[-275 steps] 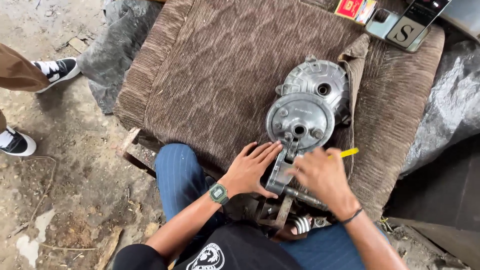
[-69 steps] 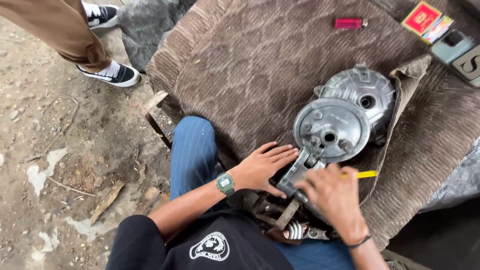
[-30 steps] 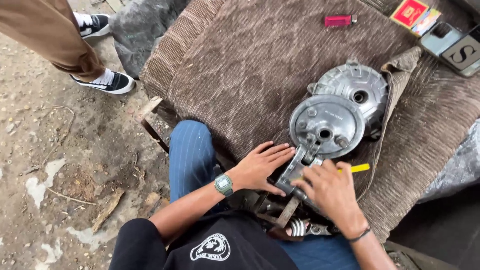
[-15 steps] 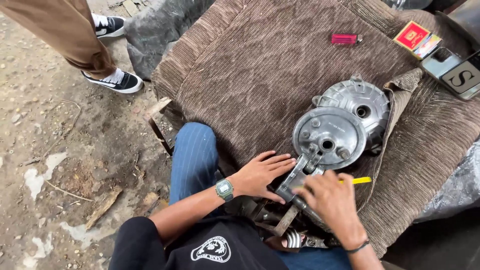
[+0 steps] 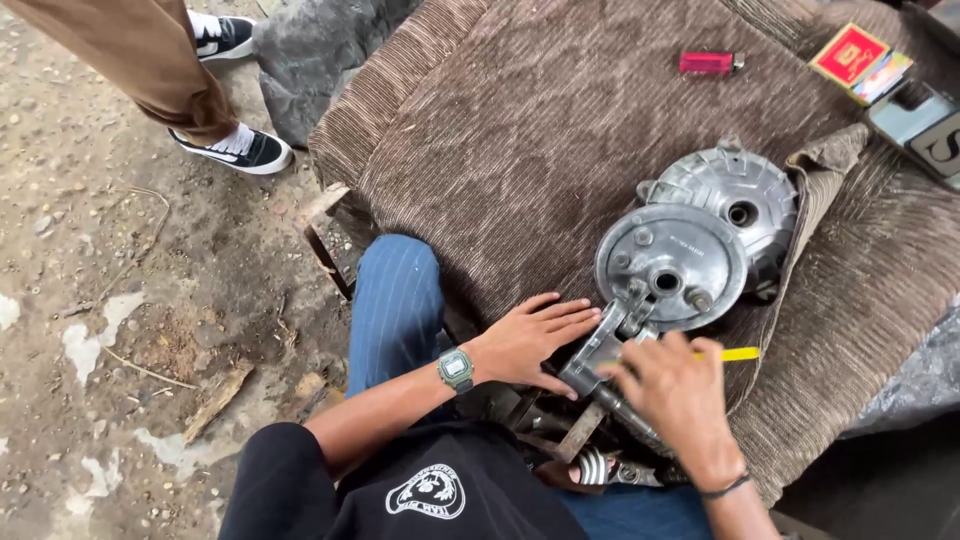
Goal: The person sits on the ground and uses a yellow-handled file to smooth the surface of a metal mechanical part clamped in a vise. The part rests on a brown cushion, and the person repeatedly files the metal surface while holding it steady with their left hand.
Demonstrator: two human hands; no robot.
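On the near edge of a brown corduroy cushion (image 5: 560,140), two bare hands work at one grey metal assembly. At left, the left hand (image 5: 535,340), with a green digital wristwatch (image 5: 456,368) on its wrist, lies flat and open, fingers spread and stretched out; its fingertips touch the near end of a grey metal bracket (image 5: 600,350) and press it down, grasping nothing. Just right of it, the right hand (image 5: 675,390), a dark band around its wrist, is curled over the same bracket, fingers bent around a slim tool with a yellow handle (image 5: 738,354) whose end sticks out to the right; the tool's working tip is hidden under the fingers.

Beyond the hands, the bracket joins a round grey brake plate (image 5: 670,265), which lies on the cushion and overlaps a second round metal cover (image 5: 740,190) just behind it to the right: two round castings in all. A fold of brown cloth (image 5: 820,170) lies against their right side.

Far right on the cushion lie one red lighter (image 5: 708,62), one red-and-yellow small box (image 5: 850,55) and one dark phone (image 5: 920,115). At far left, on the dirt ground (image 5: 120,300), stand two black-and-white sneakers (image 5: 240,150) of another person in brown trousers.
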